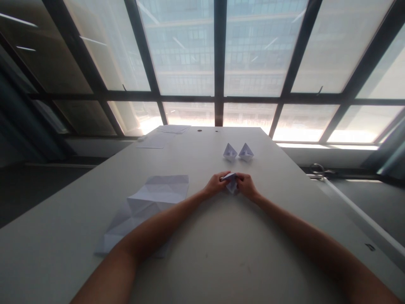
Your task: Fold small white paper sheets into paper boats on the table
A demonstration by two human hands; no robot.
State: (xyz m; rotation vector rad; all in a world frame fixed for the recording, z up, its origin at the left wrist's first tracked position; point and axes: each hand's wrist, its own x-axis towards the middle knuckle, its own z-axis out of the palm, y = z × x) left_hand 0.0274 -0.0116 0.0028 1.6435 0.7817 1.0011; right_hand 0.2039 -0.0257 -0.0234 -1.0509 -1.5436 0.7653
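A small piece of folded white paper (pixel 232 185) is held between both hands over the middle of the table. My left hand (pixel 216 183) grips its left side, fingers closed. On its right side my right hand (pixel 247 185) is closed on it too, thumb and fingers pinching the edge. The fingers hide part of the folds. Just beyond the hands stand two finished-looking folded paper boats, a left paper boat (pixel 230 152) and a right paper boat (pixel 246 152), side by side with pointed tops.
Creased, unfolded paper sheets (pixel 158 190) lie left, partly under my left forearm. Flat paper sheets (pixel 152 140) rest at the far left of the white table (pixel 202 261). A small dark round thing (pixel 199 130) sits at the far edge. Windows stand behind; a white rail (pixel 363 215) runs along the right.
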